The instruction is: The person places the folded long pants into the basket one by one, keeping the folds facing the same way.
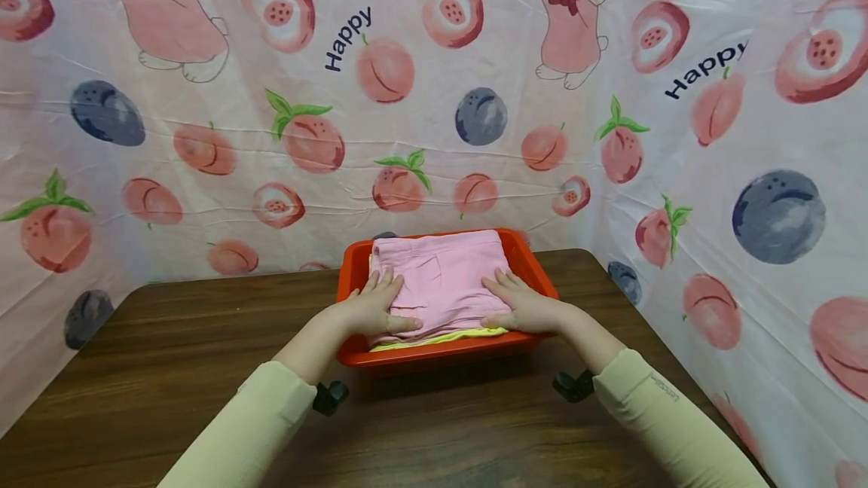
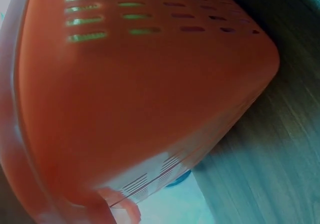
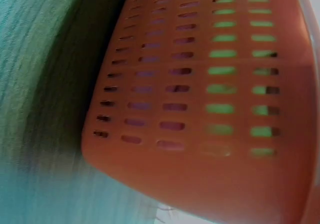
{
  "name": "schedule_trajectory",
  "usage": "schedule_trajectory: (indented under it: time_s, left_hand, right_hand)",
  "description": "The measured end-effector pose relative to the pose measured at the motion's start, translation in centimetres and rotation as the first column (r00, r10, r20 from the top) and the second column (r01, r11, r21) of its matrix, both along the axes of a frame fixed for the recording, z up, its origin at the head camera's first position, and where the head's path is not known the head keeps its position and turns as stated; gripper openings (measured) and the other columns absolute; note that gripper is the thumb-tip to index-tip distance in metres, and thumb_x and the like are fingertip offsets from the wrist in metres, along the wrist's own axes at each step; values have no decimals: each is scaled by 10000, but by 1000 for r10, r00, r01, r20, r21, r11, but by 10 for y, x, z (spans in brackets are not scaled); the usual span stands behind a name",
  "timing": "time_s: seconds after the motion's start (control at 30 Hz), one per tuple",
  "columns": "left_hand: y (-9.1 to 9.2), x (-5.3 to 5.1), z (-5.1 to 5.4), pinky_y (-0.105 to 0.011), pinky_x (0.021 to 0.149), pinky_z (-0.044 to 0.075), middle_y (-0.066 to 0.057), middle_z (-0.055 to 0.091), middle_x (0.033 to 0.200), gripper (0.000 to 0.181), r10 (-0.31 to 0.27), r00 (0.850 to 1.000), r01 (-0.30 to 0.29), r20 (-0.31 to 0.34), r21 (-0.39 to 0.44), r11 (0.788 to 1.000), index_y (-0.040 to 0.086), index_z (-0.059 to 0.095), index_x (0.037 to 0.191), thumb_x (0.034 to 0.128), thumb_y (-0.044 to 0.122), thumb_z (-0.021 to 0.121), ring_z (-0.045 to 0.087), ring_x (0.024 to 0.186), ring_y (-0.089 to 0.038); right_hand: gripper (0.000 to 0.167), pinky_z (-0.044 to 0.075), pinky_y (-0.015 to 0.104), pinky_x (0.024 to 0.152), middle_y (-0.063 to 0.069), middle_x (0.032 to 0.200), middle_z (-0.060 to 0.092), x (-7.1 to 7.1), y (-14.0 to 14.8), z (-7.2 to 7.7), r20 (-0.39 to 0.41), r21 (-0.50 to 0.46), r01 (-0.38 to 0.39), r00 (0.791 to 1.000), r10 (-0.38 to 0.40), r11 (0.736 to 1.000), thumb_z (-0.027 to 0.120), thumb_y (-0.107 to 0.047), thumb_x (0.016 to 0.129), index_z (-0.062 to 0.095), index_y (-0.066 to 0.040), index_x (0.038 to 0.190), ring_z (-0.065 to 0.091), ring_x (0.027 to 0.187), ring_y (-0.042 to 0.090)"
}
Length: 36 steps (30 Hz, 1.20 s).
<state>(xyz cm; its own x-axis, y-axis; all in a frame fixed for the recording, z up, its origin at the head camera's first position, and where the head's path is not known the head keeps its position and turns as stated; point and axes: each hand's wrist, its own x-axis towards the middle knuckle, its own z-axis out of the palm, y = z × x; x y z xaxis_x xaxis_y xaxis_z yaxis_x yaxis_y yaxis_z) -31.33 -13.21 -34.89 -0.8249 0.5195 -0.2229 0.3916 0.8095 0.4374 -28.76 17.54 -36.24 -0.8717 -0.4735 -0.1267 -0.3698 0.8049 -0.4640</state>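
Note:
A folded pink garment lies on top of the stack inside a red plastic basket. Beneath its front edge shows a strip of yellow cloth. My left hand rests with spread fingers on the left side of the pink cloth. On the right side, my right hand lies on the same cloth, its fingers extended. Both wrist views show only the outside of the slotted basket, with yellow-green and purplish cloth visible through the slots of the basket wall; neither shows a hand.
The basket stands on a dark wooden table, near its far right. Behind and to the right hangs a fruit-patterned curtain. Black wrist-camera mounts stick out below the sleeves.

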Motion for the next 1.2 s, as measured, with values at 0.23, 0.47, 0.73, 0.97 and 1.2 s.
schedule_trajectory:
  time_s: [0.23,0.47,0.73,0.97,1.2]
  left_hand:
    - [0,-2,0,-617,1086,46,-209,-22,1571,1061,-8,1000,8,-5,2,1000,7,136,1522,811,633,615,-87,1420,-379]
    - [0,-3,1,-602,1093,42,-209,-24,1571,1057,-14,1000,14,2,10,1000,11,145,1522,808,622,628,-91,1423,-368]
    - [-4,-4,4,-577,1104,63,-213,-3,1570,1088,-17,999,17,28,22,1000,-11,152,1514,789,641,635,-92,1419,-384]
    - [-5,-5,4,-568,1108,51,-201,-40,1571,1138,-8,997,6,71,18,1000,-2,135,1518,755,664,653,-111,1418,-373]
    - [-8,-7,3,-572,1106,59,-204,-44,1571,1079,-28,999,25,46,54,998,-17,148,1512,796,616,647,-108,1419,-375]
  right_hand:
    - [551,34,586,1101,201,1568,74,3,5,-2,-74,-74,-95,993,90,993,323,-432,1025,295,-190,1519,-22,1417,415]
    - [547,10,570,1106,138,1577,108,3,6,-2,10,-129,-38,999,39,991,345,-447,1015,314,-220,1512,-21,1429,370]
    - [663,-2,620,1081,101,1594,-19,0,11,-1,120,-177,25,993,-4,984,447,-504,964,214,-266,1537,-102,1432,309]
    - [731,-33,609,1083,110,1589,-73,-1,11,3,169,-150,5,985,20,989,495,-485,949,148,-252,1548,-141,1428,283]
    - [768,-27,593,1092,137,1586,-66,-4,14,7,164,-137,-12,986,35,991,508,-483,945,119,-221,1553,-126,1431,296]
